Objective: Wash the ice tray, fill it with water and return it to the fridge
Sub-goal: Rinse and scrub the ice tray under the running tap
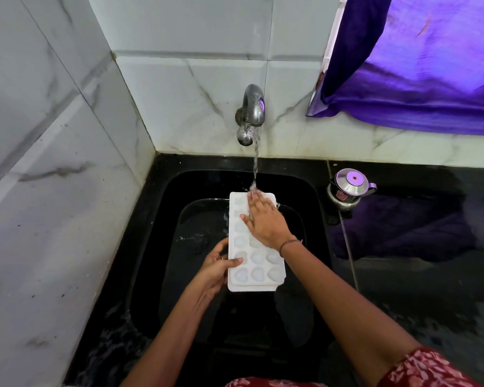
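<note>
Head view. A white plastic ice tray with three rows of rounded cells (pixel 259 259) is held lengthwise above a black rectangular sink (pixel 165 233), its far end under the tap and its near end toward the person. The left hand (pixel 215 270) grips the tray's left long edge near the near end: the thumb lies across the top over a cell and the fingers curl underneath. A ring (pixel 222 258) shows on one finger. The right hand (pixel 264 222) lies flat on the far half of the tray, palm down and fingers straight, its fingertips in the falling water. A thin beaded bracelet (pixel 289 243) circles that wrist, and a red floral sleeve (pixel 430 370) covers the upper arm. A chrome wall-mounted tap (pixel 252 107) releases a narrow stream of water (pixel 255 163) that strikes the tray's far end and splashes. White marble-patterned tiles (pixel 193 88) line the corner behind and to the left. On the wet black counter (pixel 403 275) right of the sink stands a small steel lidded pot (pixel 347 188). A purple cloth (pixel 419 65) hangs at the upper right.
</note>
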{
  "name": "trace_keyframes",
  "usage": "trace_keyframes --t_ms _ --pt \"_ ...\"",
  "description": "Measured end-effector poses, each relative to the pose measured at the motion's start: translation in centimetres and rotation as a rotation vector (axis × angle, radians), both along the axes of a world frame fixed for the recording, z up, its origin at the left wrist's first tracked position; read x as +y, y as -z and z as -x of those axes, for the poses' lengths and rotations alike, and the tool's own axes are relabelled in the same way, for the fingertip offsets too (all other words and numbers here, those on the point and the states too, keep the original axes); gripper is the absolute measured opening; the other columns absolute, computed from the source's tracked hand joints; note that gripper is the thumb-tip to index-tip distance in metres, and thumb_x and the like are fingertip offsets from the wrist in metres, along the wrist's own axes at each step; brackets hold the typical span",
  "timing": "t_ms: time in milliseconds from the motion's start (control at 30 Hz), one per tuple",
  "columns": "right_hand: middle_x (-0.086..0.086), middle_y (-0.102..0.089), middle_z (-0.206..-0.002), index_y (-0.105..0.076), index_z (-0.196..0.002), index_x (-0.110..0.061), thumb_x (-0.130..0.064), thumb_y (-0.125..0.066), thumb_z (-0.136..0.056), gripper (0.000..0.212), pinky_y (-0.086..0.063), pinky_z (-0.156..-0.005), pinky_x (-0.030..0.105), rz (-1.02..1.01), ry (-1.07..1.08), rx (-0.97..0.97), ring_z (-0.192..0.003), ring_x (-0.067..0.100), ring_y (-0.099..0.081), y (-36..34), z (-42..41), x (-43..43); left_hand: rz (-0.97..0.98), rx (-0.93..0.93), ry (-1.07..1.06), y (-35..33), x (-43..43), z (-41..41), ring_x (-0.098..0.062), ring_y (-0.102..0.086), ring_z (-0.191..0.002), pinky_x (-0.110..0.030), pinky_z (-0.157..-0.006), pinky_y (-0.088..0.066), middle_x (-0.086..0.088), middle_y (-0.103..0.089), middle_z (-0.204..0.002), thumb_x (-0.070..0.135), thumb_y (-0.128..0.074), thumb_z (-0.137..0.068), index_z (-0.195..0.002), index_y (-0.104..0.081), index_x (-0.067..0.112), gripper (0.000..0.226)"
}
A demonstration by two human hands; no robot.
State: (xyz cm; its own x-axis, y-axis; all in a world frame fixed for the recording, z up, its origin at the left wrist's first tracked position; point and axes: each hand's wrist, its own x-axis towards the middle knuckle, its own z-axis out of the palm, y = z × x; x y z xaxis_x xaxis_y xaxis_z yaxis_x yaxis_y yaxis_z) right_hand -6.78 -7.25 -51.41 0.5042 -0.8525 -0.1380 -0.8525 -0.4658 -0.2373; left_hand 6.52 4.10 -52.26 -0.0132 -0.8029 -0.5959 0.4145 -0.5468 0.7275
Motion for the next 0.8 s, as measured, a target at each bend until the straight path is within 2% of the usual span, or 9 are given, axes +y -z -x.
trace_keyframes --t_ms 133,300,467,600,700,800 --pt "0.011 0.009 -0.159 0.003 -0.15 -0.008 -0.041 -0.02 -0.102 0.064 0.009 -0.117 0.036 0.029 -0.03 -0.007 -0.146 0.021 0.012 -0.1 -0.8 0.6 0.034 -0.007 0.045 -0.3 -0.8 0.0 -0.023 -0.069 -0.086 -0.033 -0.062 -0.058 -0.01 -0.069 -0.099 -0.012 -0.059 -0.08 -0.126 -0.05 0.02 0.057" --pt "0.008 0.009 -0.159 0.003 -0.151 -0.008 -0.036 -0.018 -0.102 0.06 0.009 -0.118 0.036 0.094 -0.101 -0.004 -0.146 0.019 0.011 -0.7 -0.6 0.6 0.094 0.012 0.033 -0.7 -1.7 0.4 -0.019 -0.07 -0.087 -0.028 -0.066 -0.058 -0.009 -0.069 -0.104 -0.004 -0.053 -0.089 -0.131 -0.048 0.015 0.046" --pt "0.007 0.001 -0.159 -0.006 -0.15 -0.008 -0.04 0.003 -0.088 0.071 0.003 -0.12 0.034 0.159 -0.179 -0.055 -0.147 0.017 0.004 -0.9 -0.6 2.0 0.152 0.123 -0.061 -1.2 -3.5 1.0 -0.014 -0.071 -0.089 -0.027 -0.068 -0.058 -0.006 -0.067 -0.11 -0.006 -0.04 -0.094 -0.135 -0.045 0.015 0.046" --pt "0.006 0.0 -0.159 -0.008 -0.151 -0.008 -0.043 -0.007 -0.095 0.066 0.007 -0.118 0.032 0.183 -0.224 -0.074 -0.147 0.017 0.005 -0.8 0.5 3.9 0.195 0.13 -0.113 -1.6 -5.1 0.8 -0.009 -0.07 -0.089 -0.023 -0.069 -0.057 -0.002 -0.065 -0.111 -0.004 -0.039 -0.095 -0.137 -0.043 0.013 0.045" --pt "0.007 -0.002 -0.159 -0.007 -0.151 -0.009 -0.056 -0.006 -0.097 0.072 0.001 -0.119 0.036 0.189 -0.271 -0.044 -0.147 0.018 0.003 -0.3 2.0 5.1 0.198 0.117 -0.164 -1.9 -6.3 0.6 -0.015 -0.067 -0.091 -0.025 -0.071 -0.059 -0.005 -0.066 -0.107 -0.003 -0.041 -0.095 -0.138 -0.041 0.012 0.046" --pt "0.005 -0.003 -0.159 -0.008 -0.151 -0.012 -0.059 -0.011 -0.097 0.072 -0.002 -0.119 0.041 0.2 -0.321 0.035 -0.147 0.019 0.0 0.0 4.1 4.9 0.193 0.1 -0.189 -2.0 -6.9 0.5 -0.015 -0.069 -0.084 -0.029 -0.069 -0.059 -0.006 -0.066 -0.104 -0.002 -0.043 -0.095 -0.137 -0.04 0.013 0.045"
